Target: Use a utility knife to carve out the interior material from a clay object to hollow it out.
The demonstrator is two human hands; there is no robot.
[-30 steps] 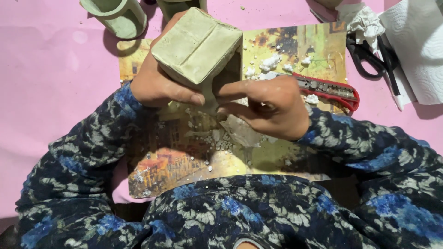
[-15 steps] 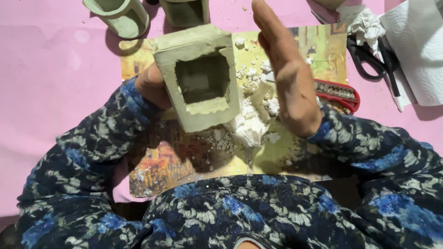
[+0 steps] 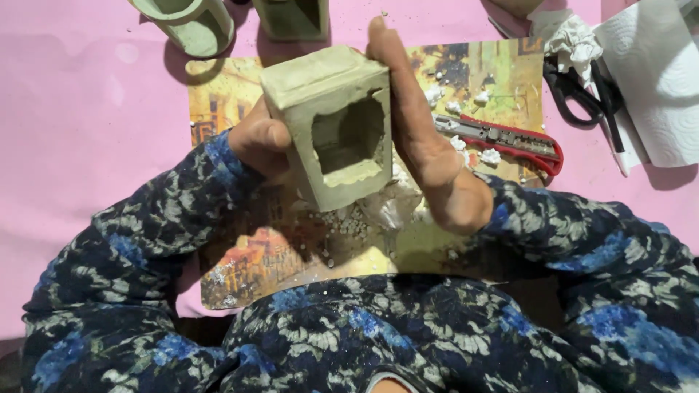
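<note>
My left hand [image 3: 261,143] grips a pale green block-shaped cast [image 3: 331,131] with a square hollow facing me, holding it tilted above a printed picture mat [image 3: 251,255]. My right hand [image 3: 426,142] is flat and stretched out, its palm pressed against the block's right side. White crumbs and a lump of white material [image 3: 378,211] lie on the mat just beneath the block. Both arms wear dark sleeves with a blue flower pattern.
A red utility knife [image 3: 510,138] lies on the mat to the right. Black scissors [image 3: 582,91] and a paper towel roll [image 3: 655,73] sit further right. Two green moulded pots [image 3: 193,25] [image 3: 291,18] stand at the back on the pink cloth [image 3: 80,131].
The block was turned so its hollow faces me. My right hand left the block, opened flat, and now rests against its right side. White crumbs have fallen onto the mat.
</note>
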